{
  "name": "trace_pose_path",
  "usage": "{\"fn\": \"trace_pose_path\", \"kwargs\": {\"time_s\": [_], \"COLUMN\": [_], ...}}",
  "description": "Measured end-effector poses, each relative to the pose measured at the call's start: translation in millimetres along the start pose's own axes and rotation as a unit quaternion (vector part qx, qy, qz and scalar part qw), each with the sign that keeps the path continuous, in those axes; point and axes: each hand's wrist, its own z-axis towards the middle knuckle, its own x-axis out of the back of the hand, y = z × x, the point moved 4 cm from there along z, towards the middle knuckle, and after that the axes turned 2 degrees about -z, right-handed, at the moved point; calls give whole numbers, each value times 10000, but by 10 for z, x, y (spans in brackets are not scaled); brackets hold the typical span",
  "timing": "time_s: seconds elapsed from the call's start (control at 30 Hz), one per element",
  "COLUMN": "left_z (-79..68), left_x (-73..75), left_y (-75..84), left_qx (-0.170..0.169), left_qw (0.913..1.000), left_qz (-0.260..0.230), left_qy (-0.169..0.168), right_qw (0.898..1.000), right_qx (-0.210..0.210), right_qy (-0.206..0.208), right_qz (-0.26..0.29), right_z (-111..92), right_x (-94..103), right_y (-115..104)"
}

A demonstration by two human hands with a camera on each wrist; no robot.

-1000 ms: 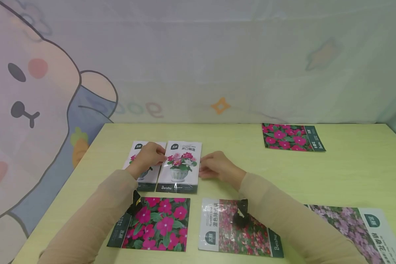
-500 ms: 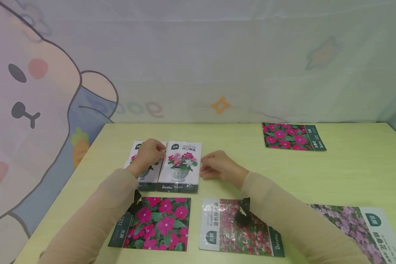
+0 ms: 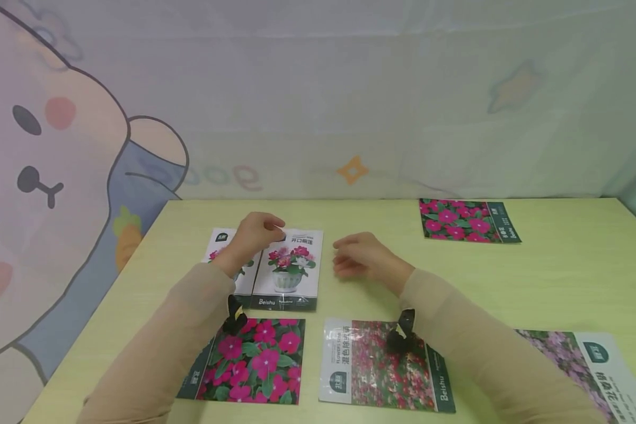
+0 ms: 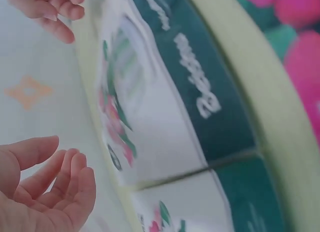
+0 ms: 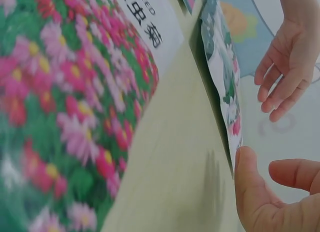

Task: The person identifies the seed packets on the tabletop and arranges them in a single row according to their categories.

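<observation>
Two white seed packets with potted pink flowers lie edge to edge on the table: the left packet (image 3: pixel 248 282) partly under my arm, the right packet (image 3: pixel 288 265) nearly fully visible. Over their upper part hovers my left hand (image 3: pixel 254 235), fingers loosely bent, nothing between them; the left wrist view shows this hand (image 4: pixel 55 192) with thumb and fingers apart. Just right of the right packet is my right hand (image 3: pixel 368 256), raised off the table and holding nothing. In the right wrist view its thumb (image 5: pixel 250 187) stands apart from a bent finger.
A magenta flower packet (image 3: pixel 265 359) and a red mixed-flower packet (image 3: pixel 392 377) lie nearer me. A lilac flower packet (image 3: pixel 562 359) sits at the front right, partly under my sleeve. Another magenta packet (image 3: pixel 461 221) lies by the back edge. A printed curtain (image 3: pixel 318 106) hangs behind the table.
My right hand has drawn away to the right from the right packet's edge. My left hand has lifted and shifted right from the seam between the packets. The packets stay put.
</observation>
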Motion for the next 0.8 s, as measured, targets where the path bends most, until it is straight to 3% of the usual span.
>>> {"fn": "trace_pose_path", "kwargs": {"time_s": [0.17,0.43,0.8], "left_z": [-2,61,119], "left_x": [-61,-208,-369], "left_y": [103,183,278], "left_qx": [147,59,11], "left_qw": [9984,9884,9779], "left_qz": [-525,-1457,-2027], "left_qy": [-148,-421,-510], "right_qw": [9999,9999,9991], "right_qx": [130,161,341], "right_qy": [-49,-30,57], "right_qz": [-34,-27,-244], "right_z": [-10,-50,-64], "right_x": [123,341,579], "right_y": [-12,-38,-29]}}
